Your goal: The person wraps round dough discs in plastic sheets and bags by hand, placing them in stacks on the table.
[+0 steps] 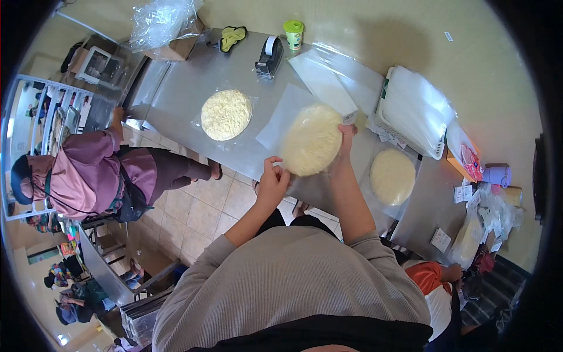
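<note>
A round, pale, flat disc in clear plastic (pixel 312 141) is held up over the metal table, slightly blurred. My right hand (pixel 347 139) grips its right edge. At its lower left edge, my left hand (pixel 274 180) has its fingers bent and pinched together by the plastic; what they hold is too small to make out. A second disc (pixel 226 115) lies on clear plastic to the left, and a third wrapped disc (pixel 393 176) lies to the right. White sheets (pixel 322 85) lie behind the held disc.
On the metal table (pixel 182 88) stand a black tape dispenser (pixel 269 57), a green cup (pixel 294 35) and a white basket (pixel 413 111) of plastic bags. A box with plastic (pixel 176 48) is at the back left. A person (pixel 111 170) stands left; another's orange sleeve (pixel 423 276) shows lower right.
</note>
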`<state>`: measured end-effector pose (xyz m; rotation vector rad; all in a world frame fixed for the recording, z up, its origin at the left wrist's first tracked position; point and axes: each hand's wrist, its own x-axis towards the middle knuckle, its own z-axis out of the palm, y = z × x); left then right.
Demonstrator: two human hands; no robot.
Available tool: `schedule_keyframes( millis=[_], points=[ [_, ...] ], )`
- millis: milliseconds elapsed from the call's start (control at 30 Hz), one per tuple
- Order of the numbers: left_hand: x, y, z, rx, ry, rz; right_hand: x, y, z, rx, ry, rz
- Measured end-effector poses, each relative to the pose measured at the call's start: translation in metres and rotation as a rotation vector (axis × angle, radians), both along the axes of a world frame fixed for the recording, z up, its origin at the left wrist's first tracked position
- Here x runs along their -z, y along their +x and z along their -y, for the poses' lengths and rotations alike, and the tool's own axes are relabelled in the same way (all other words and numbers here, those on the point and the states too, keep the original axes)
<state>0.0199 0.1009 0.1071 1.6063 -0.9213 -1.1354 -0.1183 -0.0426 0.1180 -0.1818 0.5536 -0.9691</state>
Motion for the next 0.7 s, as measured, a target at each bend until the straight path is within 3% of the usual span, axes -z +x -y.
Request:
schedule_keyframes(
  millis=[167,267,367,500,567,600,700],
  points=[
    [-0.015,-0.016,0.012,-0.001,-0.097,-0.102,0.023,0.008,0.002,0.167,-0.190,-0.147],
    [-0.012,-0.015,0.011,0.068,-0.088,0.073,0.033,0.003,-0.026,0.183,-0.113,-0.287],
    [-0.003,-0.017,-0.007,0.255,-0.072,0.395,0.054,-0.025,-0.053,-0.043,0.087,-0.104],
    [0.028,-0.019,-0.040,0.529,-0.029,0.524,0.107,-0.018,-0.084,0.117,0.294,-0.059],
    [0.048,-0.015,-0.057,0.522,0.045,0.513,0.110,0.004,-0.091,0.212,0.345,0.075],
    [0.055,-0.013,-0.064,0.519,0.080,0.509,0.106,0.013,-0.095,0.167,0.367,-0.006],
    [0.098,-0.005,-0.081,0.065,-0.099,0.192,0.100,0.021,-0.105,-0.013,0.388,-0.329]
  ],
)
